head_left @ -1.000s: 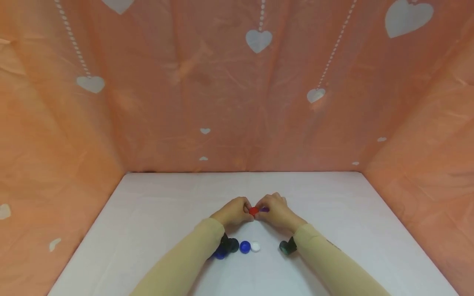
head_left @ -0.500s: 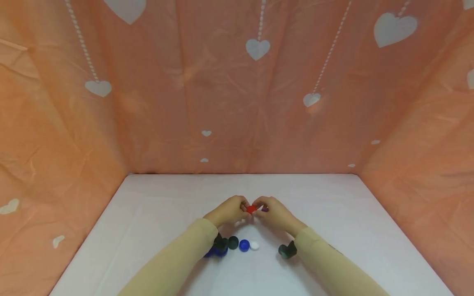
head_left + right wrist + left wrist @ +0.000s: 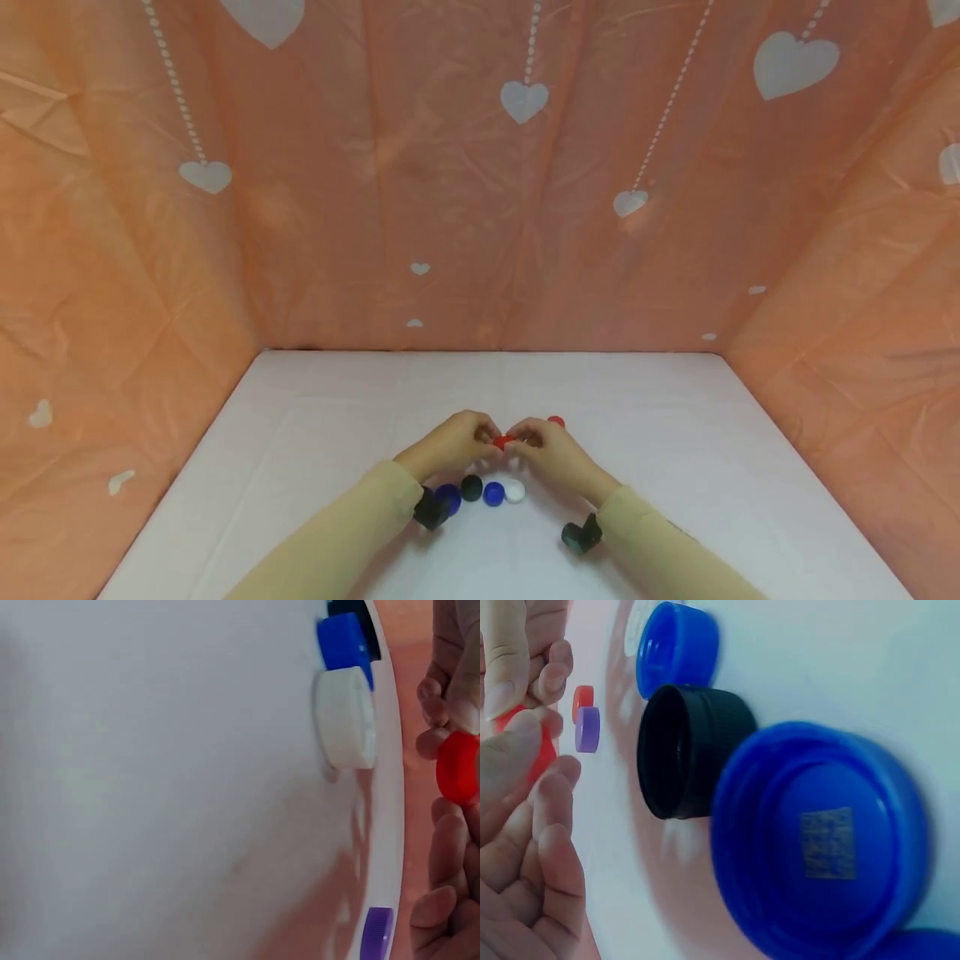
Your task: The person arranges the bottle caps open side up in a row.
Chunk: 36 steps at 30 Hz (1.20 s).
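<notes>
Being pinched by left hand [image 3: 452, 440] and right hand [image 3: 553, 454]: low red cap [image 3: 503, 442], gripped between bent fingers and thumbs. Row seen nearer on white table [image 3: 360, 387]: big blue cap [image 3: 447, 499], black cap [image 3: 472, 487], small blue cap [image 3: 493, 494], white cap [image 3: 514, 491]. Second red cap [image 3: 556, 422] seen just past right hand, purple cap [image 3: 587, 730] near it.

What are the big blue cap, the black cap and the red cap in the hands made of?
Big blue cap: looks like smooth, slightly shiny plastic, judging by soft highlights on its rounded rim.
Black cap: probably hard plastic, duller, with fine ridges on its side.
Red cap: likely smooth plastic, evenly coloured, but partly hidden, so less certain.
</notes>
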Tool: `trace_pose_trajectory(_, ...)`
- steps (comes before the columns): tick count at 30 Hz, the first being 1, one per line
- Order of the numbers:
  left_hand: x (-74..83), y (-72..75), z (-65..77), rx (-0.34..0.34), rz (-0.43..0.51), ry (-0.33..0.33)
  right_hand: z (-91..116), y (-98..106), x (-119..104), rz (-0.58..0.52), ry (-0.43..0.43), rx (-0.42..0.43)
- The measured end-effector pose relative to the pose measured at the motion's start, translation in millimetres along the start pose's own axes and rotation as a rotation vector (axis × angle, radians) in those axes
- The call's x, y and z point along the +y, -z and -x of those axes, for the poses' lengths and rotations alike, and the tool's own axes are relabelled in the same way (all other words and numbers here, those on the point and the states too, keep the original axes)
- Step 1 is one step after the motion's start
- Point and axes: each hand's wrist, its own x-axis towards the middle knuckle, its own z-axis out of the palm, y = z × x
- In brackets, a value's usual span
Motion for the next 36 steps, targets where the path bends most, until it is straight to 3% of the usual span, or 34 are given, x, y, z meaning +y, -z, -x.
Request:
trace_pose_trajectory(5,-7.6,-2.0,1.2,0.020,0.048,-0.011,0.4,-4.2,4.7,-0.016,0.003,0.023)
trace_pose_trajectory(10,-12.7,-2.7,0.3,0.053,0.028,-0.044,-0.5,-6.0,4.4,0.000,0.000,0.056)
trace_pose_trajectory(21,-11.2,-2.9,2.5,0.061,0.002,-0.049,-1.1,-5.5,5.2,0.004,-0.042,0.033)
trace_pose_trajectory(28,-14.6,-5.0,2.2,0.054,-0.004,-0.040,-0.3,-7.2,8.5,-0.058,-0.046,0.002)
trace_pose_trajectory(36,-18.5,-5.4,1.3,0.032,0.051,-0.029,-0.3,-10.0,10.2,-0.076,-0.043,-0.040)
